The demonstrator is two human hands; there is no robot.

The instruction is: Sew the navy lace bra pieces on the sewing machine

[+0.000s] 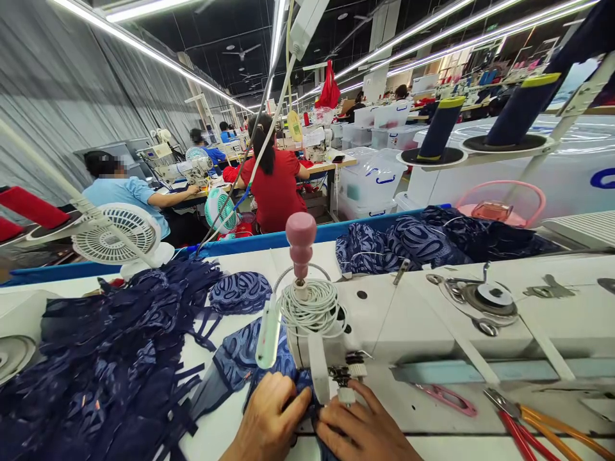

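A white sewing machine [384,320] stands in front of me, with a piece of navy patterned fabric [283,352] running under its head. My left hand [271,413] is closed, thumb and fingers pinched on this fabric just left of the presser foot. To the right of it, my right hand [362,426] lies over the fabric's edge, fingers spread and the index finger reaching up beside the presser foot [346,394]. Its thumb is hidden, as is the needle point. A coil of thin white cord [312,307] and a pink knobbed handle [301,246] sit atop the machine head.
A navy fabric heap [110,365] covers the left of the table; patterned pieces [408,240] lie behind the machine. Pink thread snips [449,400] and orange-handled pliers [542,422] rest at right. A white fan [118,234] stands at left. Co-workers [273,179] sit ahead.
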